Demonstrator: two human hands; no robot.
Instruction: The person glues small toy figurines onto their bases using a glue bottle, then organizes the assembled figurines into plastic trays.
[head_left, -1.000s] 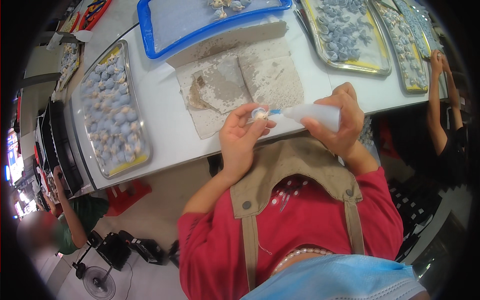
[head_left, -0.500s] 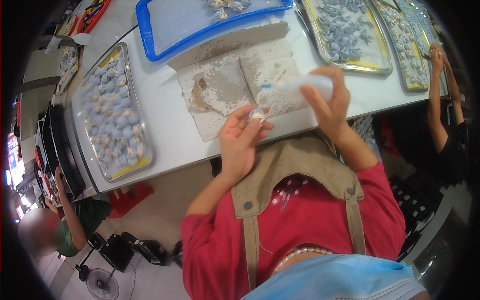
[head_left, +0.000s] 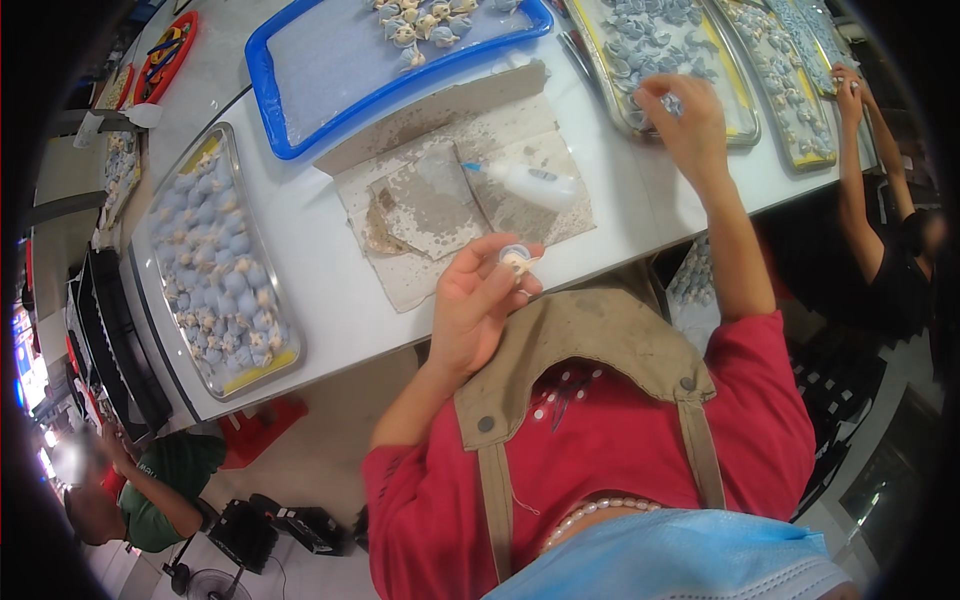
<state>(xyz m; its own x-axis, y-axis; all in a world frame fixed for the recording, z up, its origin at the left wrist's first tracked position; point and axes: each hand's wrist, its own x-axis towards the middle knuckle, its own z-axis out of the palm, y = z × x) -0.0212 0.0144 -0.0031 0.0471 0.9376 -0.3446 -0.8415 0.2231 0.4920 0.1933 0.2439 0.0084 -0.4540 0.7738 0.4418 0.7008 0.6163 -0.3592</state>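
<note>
Two hands, two jobs, so keep them from pulling against each other. Your left hand [head_left: 480, 300] has its fingertips pinched together on a small round white-and-tan piece [head_left: 515, 260], held up just over the near edge of the white table [head_left: 330, 300]. Keep that pinch light and the glued face turned up, so nothing smears on your fingers or your apron [head_left: 590, 350].

Your right hand [head_left: 685, 125] is stretched out over the metal tray of blue-grey pieces [head_left: 740, 100], fingers curled down and closed on one small piece [head_left: 670, 102] there. Lift it straight up so that it does not drag its neighbours.

Bring it back to the left hand rather than the other way round, and meet the two over the stained paper sheets [head_left: 450, 190], which will catch any drip. The white squeeze bottle [head_left: 535, 183] lies on its side on that paper, blue tip toward you and untouched; steer your wrist clear of it.
</note>
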